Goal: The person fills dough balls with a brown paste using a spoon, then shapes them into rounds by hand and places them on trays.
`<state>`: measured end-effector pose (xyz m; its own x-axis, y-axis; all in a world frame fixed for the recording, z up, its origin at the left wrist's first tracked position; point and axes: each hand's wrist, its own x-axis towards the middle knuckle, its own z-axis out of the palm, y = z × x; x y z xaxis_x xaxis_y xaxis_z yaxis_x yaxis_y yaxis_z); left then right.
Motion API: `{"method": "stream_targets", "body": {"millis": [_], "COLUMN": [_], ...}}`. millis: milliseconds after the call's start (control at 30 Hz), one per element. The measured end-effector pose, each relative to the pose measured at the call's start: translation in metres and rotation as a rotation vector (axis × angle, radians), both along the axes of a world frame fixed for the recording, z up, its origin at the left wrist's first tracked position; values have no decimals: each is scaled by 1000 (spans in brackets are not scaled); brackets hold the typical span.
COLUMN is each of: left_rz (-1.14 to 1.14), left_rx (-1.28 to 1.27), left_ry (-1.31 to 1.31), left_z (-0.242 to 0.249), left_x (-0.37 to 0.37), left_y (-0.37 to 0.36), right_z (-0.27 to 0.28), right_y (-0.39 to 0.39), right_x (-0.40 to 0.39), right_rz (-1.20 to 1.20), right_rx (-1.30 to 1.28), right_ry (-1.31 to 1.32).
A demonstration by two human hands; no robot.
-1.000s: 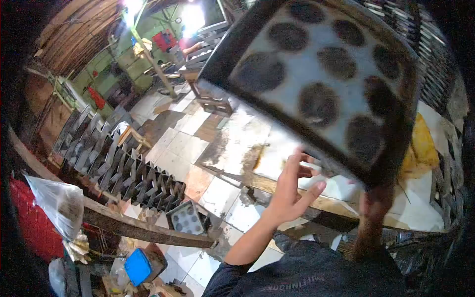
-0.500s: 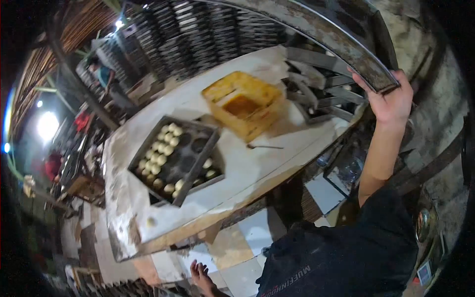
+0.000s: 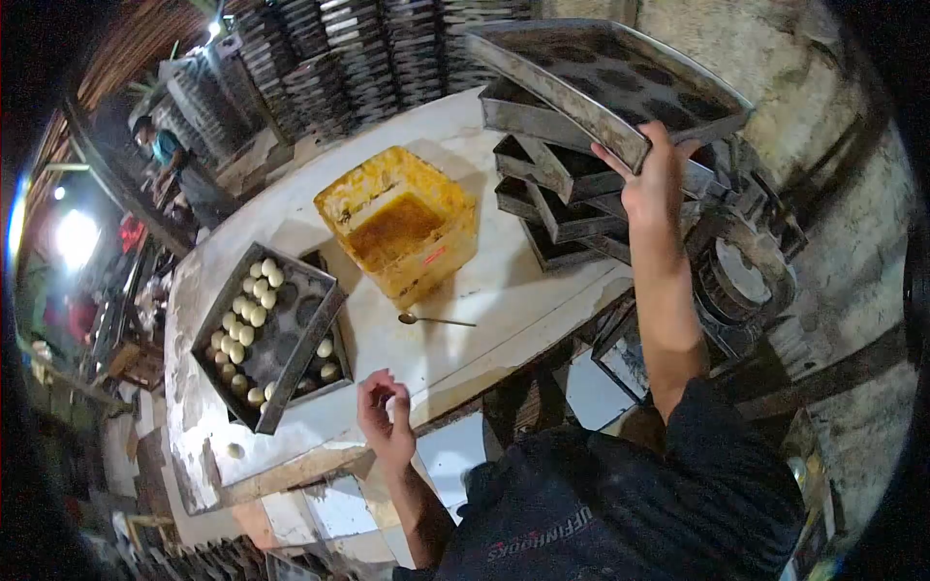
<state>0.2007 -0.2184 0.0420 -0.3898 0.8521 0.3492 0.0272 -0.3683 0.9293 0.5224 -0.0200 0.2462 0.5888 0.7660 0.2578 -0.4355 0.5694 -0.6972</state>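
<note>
Bakery-like workshop, tall tray stacks [image 3: 354,53], pale dough-like balls [image 3: 246,335], rough wall [image 3: 809,184]

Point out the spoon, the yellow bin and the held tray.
Spoon [image 3: 436,321]: head view, on the handle.
Yellow bin [image 3: 417,276]: head view, on the outer wall.
Held tray [image 3: 562,98]: head view, on the long side wall.

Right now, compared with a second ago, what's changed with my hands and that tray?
The tray, raised before you then, is now over the tray stack. Your left hand, near it then, is now well away. Your right hand still grips the tray; since half a second ago, the yellow container, spoon and pale balls look unmoved.
</note>
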Motion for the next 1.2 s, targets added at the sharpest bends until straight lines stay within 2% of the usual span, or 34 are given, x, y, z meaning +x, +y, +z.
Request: {"method": "stream_targets", "body": {"millis": [100,167,200,300,367,400,433,500,533,567,633,667,700,733,767,833,867,933,967,1033,1067,1100,1133,1167,1200], "left_rz": [1,52,65,175,200,217,221,327,425,532,718,760,806,852,831,710,692,800,773,464,554,644,406,516,422], "left_rx": [17,18,-8,-173,-263,-362,-456,-488,-385,-288,-247,-285,-440,-682,-819,-1156,-1147,-785,-770,-1136,-1018,-776,-613,-532,-522], "left_ry": [120,197,205,275,74,58,39,296,429,559,1019,1119,1142,1169,1277,1453,1466,1797,1798,1524,1512,1455,1516,1077,871], "left_z": [17,17,12,-21,-54,-68,-76,-83,-85,-82,-40,-38,-22,-24,-34,-45,-61,-85,-86,-48,-46,-61,-36,-23,-13], "left_x": [7,1,-8,-41,-56,-63,-70,-102,-130,-164,-245,-291,-324,-357,-391,-431,-444,-456,-457,-433,-425,-421,-401,-363,-328], "left_y": [8,12,14,11,8,5,2,-3,0,-1,10,12,20,32,39,60,64,72,73,77,71,66,62,61,55], "right_z": [-14,-21,-25,-29,-25,-25,-30,-40,-64,-89,-96,-104,-116,-128,-137,-147,-149,-152,-151,-157,-166,-175,-178,-180,-183], "right_y": [46,62,69,81,81,79,68,48,42,36,15,13,10,7,3,-8,-15,-27,-32,-39,-42,-45,-49,-56,-66], "right_x": [-6,-14,-16,-18,-9,-6,-9,-15,-3,7,-44,-60,-73,-86,-104,-142,-152,-169,-176,-179,-178,-178,-186,-200,-216], "right_rz": [-15,-120,-106,60,239,247,158,-23,-189,-239,-429,-410,-285,-168,-70,-135,-128,-105,-110,-96,-31,28,139,254,369], "right_rx": [-105,-89,-108,-79,-86,-86,-87,-100,-51,114,84,89,94,94,114,13,-8,-38,-18,-75,-146,-210,-200,-189,-303], "right_ry": [44,-21,26,36,-77,-114,-107,-98,-292,-400,-656,-656,-645,-633,-681,-894,-999,-1121,-1195,-1211,-1172,-1128,-1091,-1048,-967]}}
